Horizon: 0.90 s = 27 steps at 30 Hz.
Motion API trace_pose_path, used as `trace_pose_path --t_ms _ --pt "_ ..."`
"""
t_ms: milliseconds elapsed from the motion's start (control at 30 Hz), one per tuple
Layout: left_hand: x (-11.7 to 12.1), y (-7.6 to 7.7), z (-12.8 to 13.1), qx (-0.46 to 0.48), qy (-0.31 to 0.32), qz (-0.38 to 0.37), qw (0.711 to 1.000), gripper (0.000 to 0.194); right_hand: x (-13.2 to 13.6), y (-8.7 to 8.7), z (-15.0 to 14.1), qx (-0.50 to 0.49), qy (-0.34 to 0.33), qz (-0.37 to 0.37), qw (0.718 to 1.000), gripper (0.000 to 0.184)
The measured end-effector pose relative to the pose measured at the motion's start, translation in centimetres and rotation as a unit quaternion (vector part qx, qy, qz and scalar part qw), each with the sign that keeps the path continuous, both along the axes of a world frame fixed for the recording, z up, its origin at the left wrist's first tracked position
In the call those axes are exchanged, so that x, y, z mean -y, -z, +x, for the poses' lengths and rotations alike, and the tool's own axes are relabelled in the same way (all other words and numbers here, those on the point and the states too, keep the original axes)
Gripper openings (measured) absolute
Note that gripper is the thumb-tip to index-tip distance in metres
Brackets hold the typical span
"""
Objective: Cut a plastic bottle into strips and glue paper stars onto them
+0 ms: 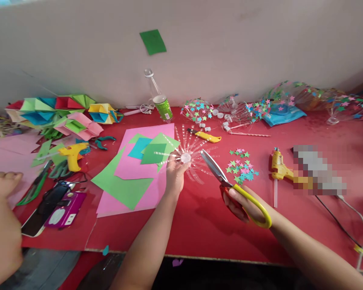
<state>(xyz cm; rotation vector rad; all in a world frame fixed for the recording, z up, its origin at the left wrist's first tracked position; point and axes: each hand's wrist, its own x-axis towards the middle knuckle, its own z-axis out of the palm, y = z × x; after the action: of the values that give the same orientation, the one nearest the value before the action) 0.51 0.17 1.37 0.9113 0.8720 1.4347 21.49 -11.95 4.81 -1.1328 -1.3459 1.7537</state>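
At frame center, the left hand [177, 171] pinches the clear fringed plastic piece [185, 157], its strips fanning out above and beyond the fingers. Right of it, the right hand [242, 201] grips the scissors [230, 183], blades pointing toward the strips.
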Motion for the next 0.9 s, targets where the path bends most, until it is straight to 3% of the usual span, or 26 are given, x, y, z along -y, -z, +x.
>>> trace_pose_path --t_ms 600,900 --pt "0.3 -0.3 0.2 -0.002 0.006 -0.011 1.0 0.043 0.2 0.4 -0.2 -0.011 0.016 -0.025 1.0 0.047" --pt "0.3 -0.3 0.4 0.007 0.002 -0.01 1.0 0.043 0.0 -0.6 -0.4 0.041 0.008 -0.014 0.999 0.054"
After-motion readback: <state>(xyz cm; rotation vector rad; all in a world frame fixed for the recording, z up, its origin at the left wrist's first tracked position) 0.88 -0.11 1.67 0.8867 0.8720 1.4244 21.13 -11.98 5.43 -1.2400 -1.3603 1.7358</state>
